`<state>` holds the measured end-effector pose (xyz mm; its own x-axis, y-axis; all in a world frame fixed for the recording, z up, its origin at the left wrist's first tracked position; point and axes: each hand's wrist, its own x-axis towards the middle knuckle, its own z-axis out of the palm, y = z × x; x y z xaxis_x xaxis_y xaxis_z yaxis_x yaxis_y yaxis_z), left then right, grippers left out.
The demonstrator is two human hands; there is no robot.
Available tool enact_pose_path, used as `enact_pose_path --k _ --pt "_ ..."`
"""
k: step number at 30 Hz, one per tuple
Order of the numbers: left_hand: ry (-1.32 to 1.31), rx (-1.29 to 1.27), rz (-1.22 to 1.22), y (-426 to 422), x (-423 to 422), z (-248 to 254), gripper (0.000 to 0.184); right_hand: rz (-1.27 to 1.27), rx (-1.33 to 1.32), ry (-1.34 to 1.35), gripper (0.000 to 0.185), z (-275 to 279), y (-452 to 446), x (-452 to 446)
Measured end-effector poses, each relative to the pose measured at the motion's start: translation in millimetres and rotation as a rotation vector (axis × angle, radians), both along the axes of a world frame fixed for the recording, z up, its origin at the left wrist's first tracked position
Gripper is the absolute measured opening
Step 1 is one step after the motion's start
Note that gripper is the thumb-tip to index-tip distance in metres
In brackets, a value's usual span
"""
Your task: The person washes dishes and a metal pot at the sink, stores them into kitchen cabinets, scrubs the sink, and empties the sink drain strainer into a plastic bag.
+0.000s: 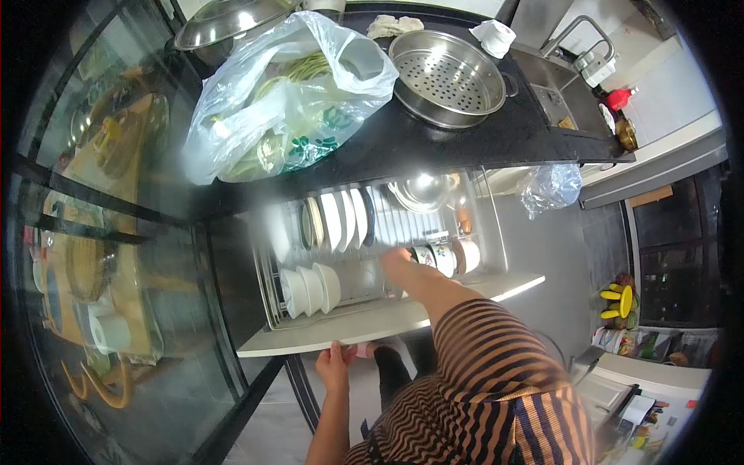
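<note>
An open drawer with a wire dish rack pulls out below the black counter. My right hand reaches into it beside a row of cups; its fingers are largely hidden, and I cannot make out what they hold. At the drawer's front edge is my left hand, its fingers bent at the panel's underside. White bowls stand on edge at the rack's front left. Behind them, upright plates fill part of the back row, with metal bowls to their right.
On the counter are a plastic bag of green vegetables, a steel steamer pot and a lidded pan. A sink lies at the right. Glass panels border the left side.
</note>
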<state>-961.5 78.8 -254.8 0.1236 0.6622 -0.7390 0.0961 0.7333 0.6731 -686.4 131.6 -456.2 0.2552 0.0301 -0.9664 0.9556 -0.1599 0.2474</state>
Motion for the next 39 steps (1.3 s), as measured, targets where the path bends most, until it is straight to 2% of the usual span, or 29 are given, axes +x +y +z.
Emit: enact_pose_path --k 2,4,7,10,11,16,19,20,23,24,27,30,32,34,39 --pt "-0.023 -0.008 -0.009 1 1 1 0.025 0.200 -0.183 0.035 0.027 -4 8 1" --pt "-0.016 -0.030 -0.029 4 2 4 0.025 0.503 -0.157 0.107 0.029 62 11 -9" --pt "0.020 -0.054 -0.033 5 5 8 0.027 0.568 -0.182 -0.002 0.029 46 9 -23" --pt "0.054 -0.015 -0.041 3 2 1 0.027 0.434 0.295 -0.135 0.030 48 -9 -29" --pt "0.061 -0.007 -0.055 3 -1 -1 0.027 0.401 0.359 -0.128 0.030 52 -10 -24" --pt "0.059 -0.004 -0.060 4 5 5 0.027 0.152 0.382 0.039 0.031 66 -2 6" --pt "-0.004 -0.015 -0.016 6 8 4 0.027 -0.271 0.667 -0.026 0.031 106 -12 14" --pt "-0.032 -0.021 0.000 7 8 3 0.027 -0.312 0.789 -0.108 0.037 51 -23 17" --pt "-0.042 -0.011 -0.021 14 9 -2 0.024 -0.392 0.812 -0.038 0.055 118 -26 4" --pt "-0.040 -0.009 -0.029 18 11 -1 0.024 -0.324 0.997 -0.030 0.053 110 -37 0" --pt "-0.033 -0.005 -0.044 30 19 4 0.023 -0.299 1.365 0.001 0.046 150 -60 -8" --pt "-0.045 -0.011 -0.027 42 29 5 0.023 -0.532 1.455 0.146 0.042 227 -81 1" --pt "-0.075 -0.020 -0.010 51 36 2 0.023 -0.641 1.513 0.141 0.037 250 -101 16" --pt "-0.065 -0.029 0.008 63 46 2 0.022 -0.748 1.667 0.117 0.028 250 -126 35" --pt "-0.056 -0.016 0.063 89 71 -3 0.020 -1.071 1.668 0.078 0.020 267 -179 85"
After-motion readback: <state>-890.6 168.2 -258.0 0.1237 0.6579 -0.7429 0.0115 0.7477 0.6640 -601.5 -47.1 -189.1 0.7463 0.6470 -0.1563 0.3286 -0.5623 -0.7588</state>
